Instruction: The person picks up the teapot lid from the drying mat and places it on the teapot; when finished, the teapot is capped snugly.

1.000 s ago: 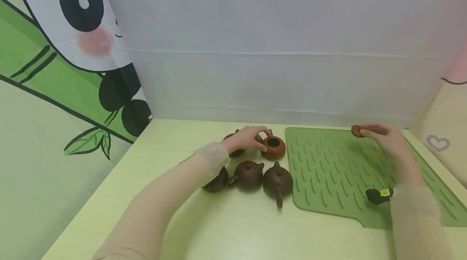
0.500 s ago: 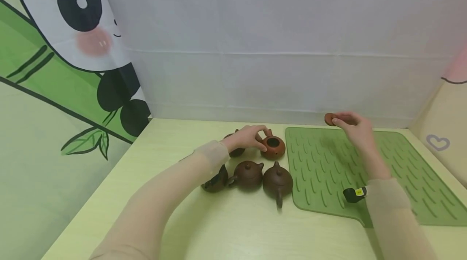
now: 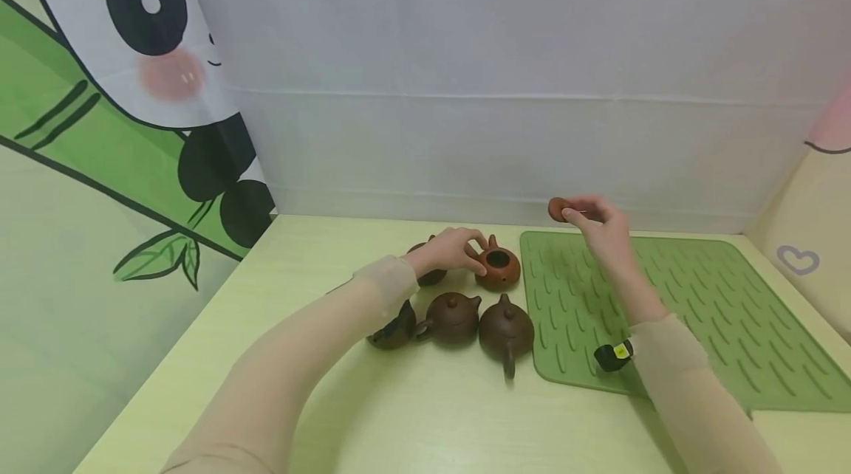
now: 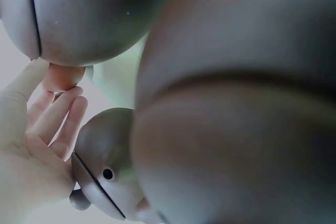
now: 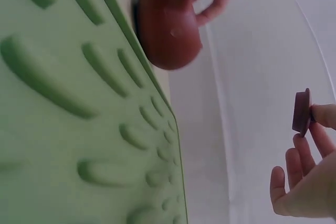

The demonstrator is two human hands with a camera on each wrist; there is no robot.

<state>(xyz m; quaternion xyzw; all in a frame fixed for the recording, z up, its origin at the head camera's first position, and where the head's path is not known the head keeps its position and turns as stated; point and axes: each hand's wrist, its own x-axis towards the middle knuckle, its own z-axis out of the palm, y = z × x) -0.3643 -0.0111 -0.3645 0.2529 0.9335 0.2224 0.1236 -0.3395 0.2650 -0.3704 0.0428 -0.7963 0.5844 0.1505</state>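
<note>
A reddish-brown teapot without its lid stands at the back of the table, its round opening facing up. My left hand grips it from the left, thumb in front and fingers behind. In the left wrist view only a bit of that orange-brown teapot shows past the darker pots. My right hand pinches a small reddish-brown teapot lid by its knob, raised above the green mat, to the right of the pot. In the right wrist view the lid is tilted on edge.
Two dark brown lidded teapots, one in the middle and one beside the mat, stand in front. Others are partly behind my left arm. A green ridged mat covers the right side. A white cloth hangs behind.
My right hand has carried the lid leftward and a little up, from the mat's right part toward the open teapot. My left hand and the teapots have stayed put.
</note>
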